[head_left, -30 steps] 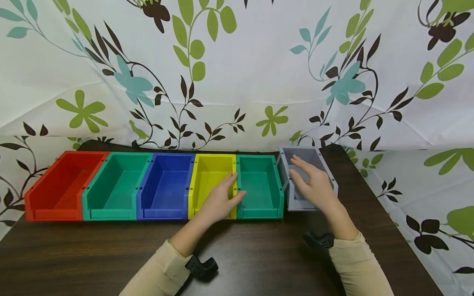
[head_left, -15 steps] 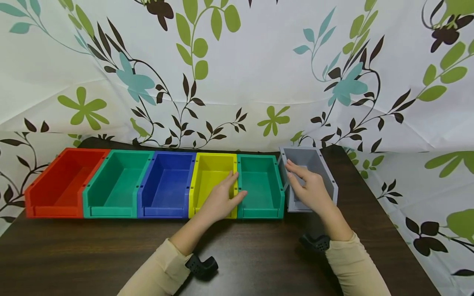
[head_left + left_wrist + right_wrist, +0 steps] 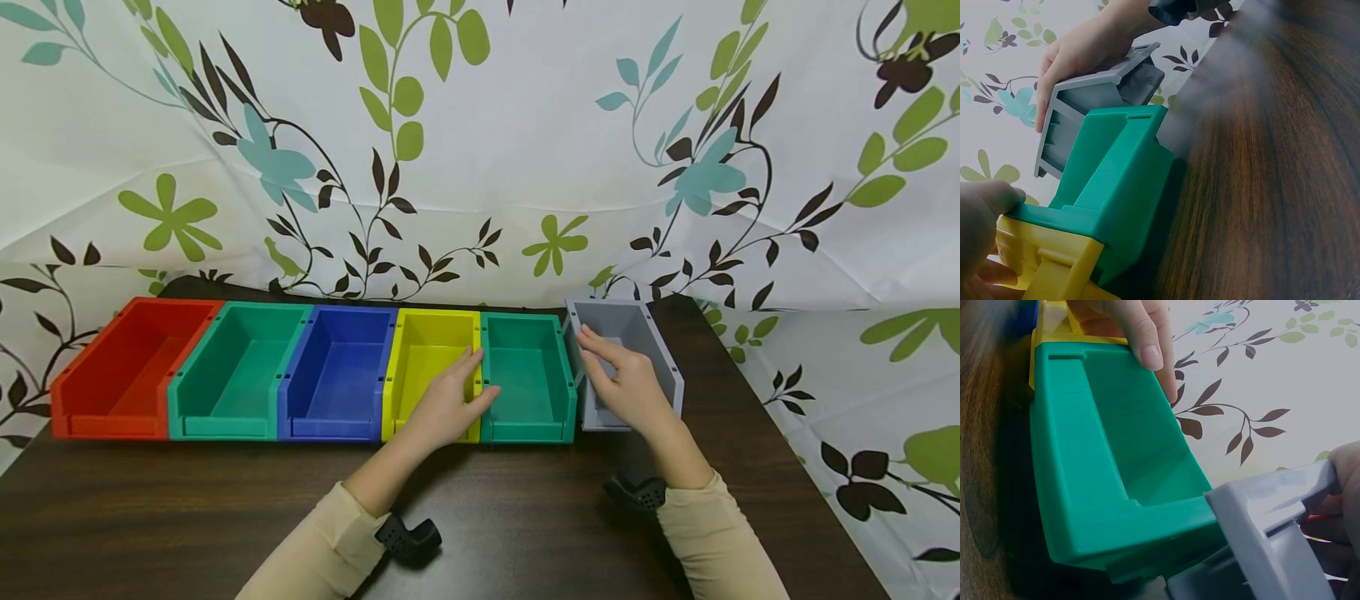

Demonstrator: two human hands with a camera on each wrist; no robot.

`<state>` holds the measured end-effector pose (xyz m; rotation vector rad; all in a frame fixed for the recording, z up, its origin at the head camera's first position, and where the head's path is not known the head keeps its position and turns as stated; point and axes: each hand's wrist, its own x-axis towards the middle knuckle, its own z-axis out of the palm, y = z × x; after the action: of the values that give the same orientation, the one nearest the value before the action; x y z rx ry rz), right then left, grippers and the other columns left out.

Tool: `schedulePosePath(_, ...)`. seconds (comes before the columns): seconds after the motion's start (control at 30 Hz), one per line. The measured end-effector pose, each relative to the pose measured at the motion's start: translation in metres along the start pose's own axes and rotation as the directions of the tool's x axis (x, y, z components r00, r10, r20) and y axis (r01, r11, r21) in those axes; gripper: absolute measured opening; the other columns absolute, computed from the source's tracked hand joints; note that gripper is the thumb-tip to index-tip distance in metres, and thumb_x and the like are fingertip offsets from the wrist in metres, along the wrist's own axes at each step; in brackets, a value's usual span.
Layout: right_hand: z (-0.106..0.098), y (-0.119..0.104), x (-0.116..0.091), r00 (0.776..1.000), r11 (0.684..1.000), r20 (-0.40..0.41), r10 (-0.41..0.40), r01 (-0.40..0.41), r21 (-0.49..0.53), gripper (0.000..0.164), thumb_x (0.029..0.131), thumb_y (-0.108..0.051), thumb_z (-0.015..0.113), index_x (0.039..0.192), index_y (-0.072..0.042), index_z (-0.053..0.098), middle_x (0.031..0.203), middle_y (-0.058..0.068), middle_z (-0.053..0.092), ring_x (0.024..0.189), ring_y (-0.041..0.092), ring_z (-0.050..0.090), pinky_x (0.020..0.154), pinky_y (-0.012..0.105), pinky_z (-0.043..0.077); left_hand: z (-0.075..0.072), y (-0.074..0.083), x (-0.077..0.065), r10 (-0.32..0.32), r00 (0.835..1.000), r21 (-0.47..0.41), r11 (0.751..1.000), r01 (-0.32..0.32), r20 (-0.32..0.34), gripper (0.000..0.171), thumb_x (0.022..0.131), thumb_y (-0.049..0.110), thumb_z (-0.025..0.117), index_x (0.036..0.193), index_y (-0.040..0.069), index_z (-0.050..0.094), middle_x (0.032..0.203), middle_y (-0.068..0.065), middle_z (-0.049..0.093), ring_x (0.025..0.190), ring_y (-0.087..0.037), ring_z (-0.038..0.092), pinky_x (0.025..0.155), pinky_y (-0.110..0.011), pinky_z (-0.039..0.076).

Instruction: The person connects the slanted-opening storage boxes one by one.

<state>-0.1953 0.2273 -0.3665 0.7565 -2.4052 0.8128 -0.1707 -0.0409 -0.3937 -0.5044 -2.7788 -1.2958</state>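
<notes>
My left hand (image 3: pixel 444 407) straddles the adjoining walls of the yellow bin (image 3: pixel 435 327) and a green bin (image 3: pixel 527 432). Its thumb lies on the green side and its fingers reach into the yellow one, pinching the two walls, as the left wrist view also shows. Over the grey bin (image 3: pixel 666 358), my right hand (image 3: pixel 630 385) grips the left wall near the rim. In the right wrist view the grey bin (image 3: pixel 1266 519) stands slightly angled, its corner close against the green bin (image 3: pixel 1110 519). A narrow gap shows between them at the front.
Leftward in the same row stand a blue bin (image 3: pixel 337 375), another green bin (image 3: pixel 243 375) and a red bin (image 3: pixel 142 375), side by side. All sit on a dark wood table (image 3: pixel 510 517). A leaf-patterned cloth (image 3: pixel 480 167) hangs behind, close to the bins' backs.
My right hand has moved slightly left, from over the grey bin's middle to its left wall, and its fingers have drawn together. The left hand has stayed in place.
</notes>
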Motion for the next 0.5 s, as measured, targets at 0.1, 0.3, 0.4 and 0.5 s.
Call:
schedulePosePath(0.1, -0.0003, 0.0002, -0.0006, 1.0, 1.0, -0.001, -0.008, 0.008, -0.01, 0.032, 0.088, -0.003, 0.061, 0.119, 0.002, 0.064, 0.125, 0.016, 0.062, 0.105, 0.028, 0.065, 0.071, 0.042, 0.054, 0.0003, 0.0003, 0.0004, 0.003, 1.0, -0.002, 1.0, -0.003, -0.004, 0.065, 0.092, 0.033, 0.06, 0.144, 0.002, 0.037, 0.15, -0.022, 0.031, 0.138, -0.035, 0.034, 0.112, -0.049, 0.031)
schedulePosePath(0.3, -0.0006, 0.0006, -0.0017, 1.0, 1.0, 0.009, -0.012, 0.012, -0.002, 0.033, 0.087, -0.002, 0.062, 0.119, 0.003, 0.063, 0.125, 0.017, 0.061, 0.107, 0.03, 0.064, 0.075, 0.043, 0.055, 0.0002, 0.0006, 0.0007, 0.008, 1.0, -0.002, 1.0, -0.008, -0.004, 0.065, 0.092, 0.033, 0.06, 0.144, 0.002, 0.037, 0.15, -0.022, 0.031, 0.138, -0.035, 0.035, 0.111, -0.049, 0.031)
schedulePosePath(0.4, 0.0, 0.0014, -0.0018, 1.0, 1.0, 0.015, -0.016, 0.016, 0.009, 0.033, 0.087, -0.002, 0.061, 0.119, 0.004, 0.063, 0.125, 0.018, 0.061, 0.108, 0.032, 0.063, 0.078, 0.044, 0.055, 0.0, 0.0005, 0.0004, 0.008, 1.0, -0.003, 1.0, -0.008, -0.002, 0.065, 0.092, 0.034, 0.06, 0.144, 0.002, 0.037, 0.15, -0.022, 0.031, 0.138, -0.034, 0.034, 0.112, -0.048, 0.031)
schedulePosePath(0.5, 0.0004, 0.0019, -0.0018, 1.0, 1.0, 0.014, -0.024, 0.023, 0.012, 0.033, 0.087, -0.001, 0.062, 0.119, 0.005, 0.063, 0.124, 0.018, 0.061, 0.107, 0.032, 0.063, 0.078, 0.044, 0.055, -0.0002, -0.0001, 0.0001, 0.008, 1.0, -0.003, 1.0, -0.008, -0.001, 0.065, 0.092, 0.034, 0.059, 0.144, 0.002, 0.037, 0.15, -0.022, 0.031, 0.138, -0.034, 0.034, 0.112, -0.047, 0.031)
